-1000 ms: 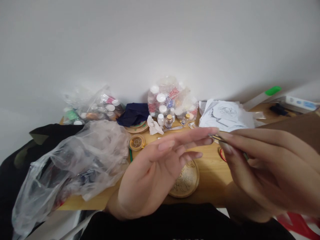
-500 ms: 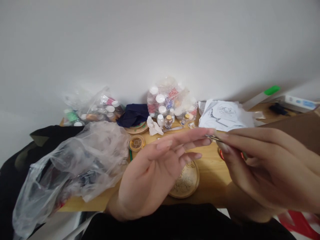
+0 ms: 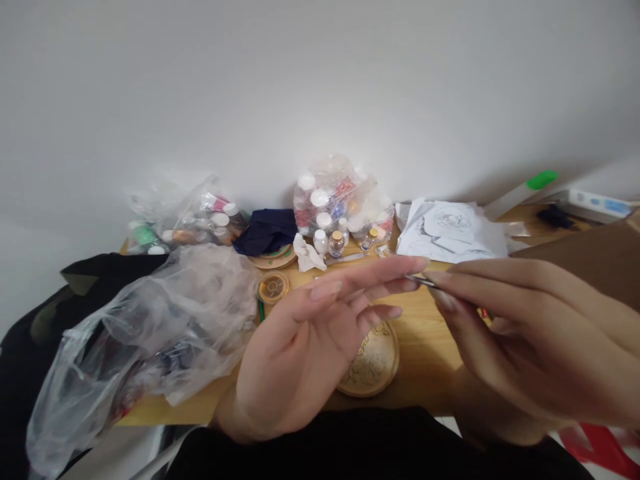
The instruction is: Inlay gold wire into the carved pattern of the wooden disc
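My left hand (image 3: 310, 340) is held palm up above the wooden table (image 3: 425, 347), its fingers stretched out and slightly apart. My right hand (image 3: 520, 333) pinches thin metal tweezers (image 3: 421, 281) between thumb and fingers. The tweezer tips touch the fingertips of my left hand. Under the left hand lies a round wooden disc (image 3: 373, 363) with a carved pattern, partly hidden by the fingers.
A crumpled clear plastic bag (image 3: 150, 327) lies at the left over dark cloth. Bags of small bottles (image 3: 335, 200) and jars (image 3: 200, 217), a small round tin (image 3: 273, 287), a dark cloth (image 3: 267, 230) and printed papers (image 3: 450, 230) line the wall side.
The tweezers and my right hand have shifted slightly left toward the left fingertips. My left hand has hardly moved.
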